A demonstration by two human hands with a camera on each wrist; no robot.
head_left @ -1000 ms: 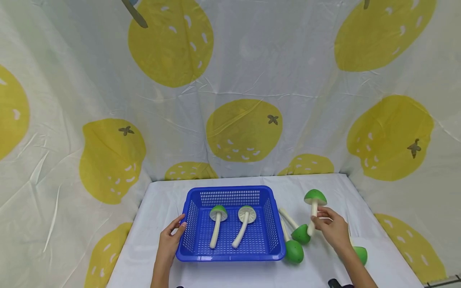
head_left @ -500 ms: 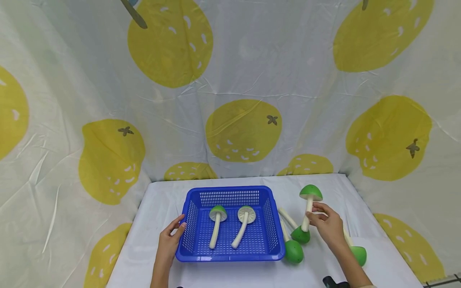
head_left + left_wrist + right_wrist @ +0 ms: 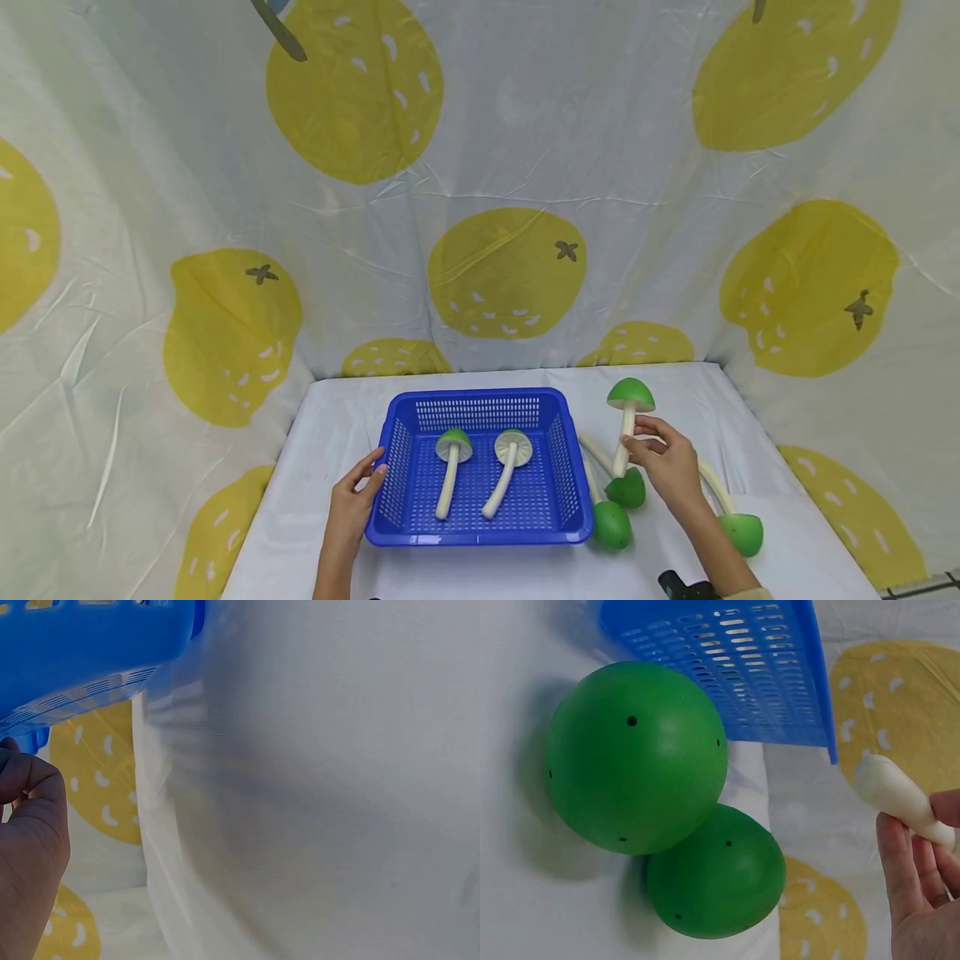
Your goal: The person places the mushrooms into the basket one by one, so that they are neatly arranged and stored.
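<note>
My right hand (image 3: 669, 467) pinches the white stem of a green-capped toy mushroom (image 3: 631, 395) between thumb and fingers, cap upward, to the right of the blue plastic basket (image 3: 480, 537). In the right wrist view the stem (image 3: 892, 791) shows in the fingers, its cap out of frame. At the basket's left rim, my left hand (image 3: 354, 504) holds the edge with thumb and fingers. In the left wrist view that hand (image 3: 30, 832) is partly cut off beside the basket (image 3: 90, 645). Inside the basket lie two mushrooms, one on the left (image 3: 448, 483) and one on the right (image 3: 504, 479).
Against the basket's right side lie two more mushrooms, a nearer one (image 3: 612, 525) and one behind it (image 3: 627, 489). Another mushroom (image 3: 741, 533) lies right of my right forearm. A white cloth (image 3: 420, 575) covers the table, and a lemon-print curtain (image 3: 510, 179) hangs behind.
My right hand has moved left and slightly up with the mushroom, toward the basket. The mushroom right of the forearm has come into fuller view. My left hand and the basket stay put.
</note>
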